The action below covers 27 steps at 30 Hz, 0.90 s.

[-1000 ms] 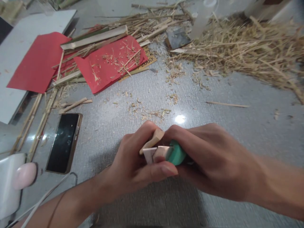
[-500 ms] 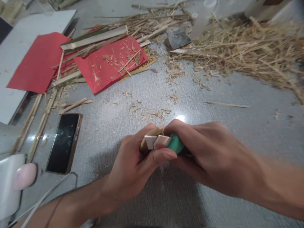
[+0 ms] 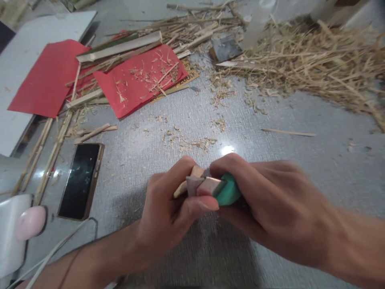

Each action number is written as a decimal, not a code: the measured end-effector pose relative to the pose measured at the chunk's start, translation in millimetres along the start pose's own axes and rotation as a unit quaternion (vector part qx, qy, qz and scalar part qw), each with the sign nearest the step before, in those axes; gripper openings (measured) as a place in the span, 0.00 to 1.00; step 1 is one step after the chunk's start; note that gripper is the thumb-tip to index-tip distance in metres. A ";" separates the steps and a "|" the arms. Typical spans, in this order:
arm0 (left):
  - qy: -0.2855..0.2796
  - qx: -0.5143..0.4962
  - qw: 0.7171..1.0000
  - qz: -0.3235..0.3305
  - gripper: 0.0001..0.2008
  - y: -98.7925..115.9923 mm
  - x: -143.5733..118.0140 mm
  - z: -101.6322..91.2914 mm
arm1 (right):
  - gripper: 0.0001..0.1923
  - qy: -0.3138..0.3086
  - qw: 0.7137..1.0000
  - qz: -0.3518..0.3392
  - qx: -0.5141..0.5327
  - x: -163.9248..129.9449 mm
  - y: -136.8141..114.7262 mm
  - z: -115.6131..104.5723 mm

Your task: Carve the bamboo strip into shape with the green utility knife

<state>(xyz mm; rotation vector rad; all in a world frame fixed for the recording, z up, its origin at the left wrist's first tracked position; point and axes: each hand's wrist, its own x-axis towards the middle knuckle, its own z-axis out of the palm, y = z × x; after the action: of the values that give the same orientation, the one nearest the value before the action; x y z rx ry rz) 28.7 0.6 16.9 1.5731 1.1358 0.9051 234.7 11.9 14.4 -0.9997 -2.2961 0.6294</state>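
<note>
My right hand (image 3: 273,204) is closed around a green utility knife (image 3: 228,192), its metal end and blade pointing left. My left hand (image 3: 167,212) grips a short pale piece of bamboo (image 3: 197,171), most of it hidden by the fingers. The blade lies against the bamboo, and my left thumb rests just below the knife's metal part. Both hands meet low over the grey table (image 3: 240,116), at the near middle of the view.
Shavings (image 3: 198,142) lie beyond my hands, with a thin stick (image 3: 288,132) to the right. A phone (image 3: 81,180), a pink rounded case (image 3: 32,223) and a white cable (image 3: 57,249) are on the left. Red paper (image 3: 138,82), bamboo strips (image 3: 120,48) and a shavings heap (image 3: 313,60) sit farther back.
The knife has shifted slightly right and towards me, its blade turned at a different angle. More of the bamboo's pale end shows between my hands. Things on the table have stayed put.
</note>
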 end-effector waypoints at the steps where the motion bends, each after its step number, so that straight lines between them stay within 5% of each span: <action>1: -0.005 -0.005 1.000 0.008 0.26 -0.2 1.1 -1.3 | 0.09 0.001 1.000 -0.005 0.014 0.3 1.4 0.6; 10: -0.043 -0.005 0.997 0.057 0.26 -3.2 5.3 -7.6 | 0.07 -0.047 0.992 -0.105 0.058 6.0 9.0 -0.9; 18: -0.011 0.050 0.998 0.027 0.26 2.8 3.0 -4.8 | 0.10 -0.043 0.997 -0.062 0.028 6.7 12.1 -1.6; 27: -0.006 -0.016 1.000 -0.027 0.25 5.8 -0.1 5.4 | 0.20 -0.024 0.999 -0.029 0.018 6.6 5.3 0.0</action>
<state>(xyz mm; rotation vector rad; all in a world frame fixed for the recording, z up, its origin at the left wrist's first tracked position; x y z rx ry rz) 35.1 -1.6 21.1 1.5137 1.1443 0.8735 233.6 20.3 13.1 -0.9068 -2.3387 0.6759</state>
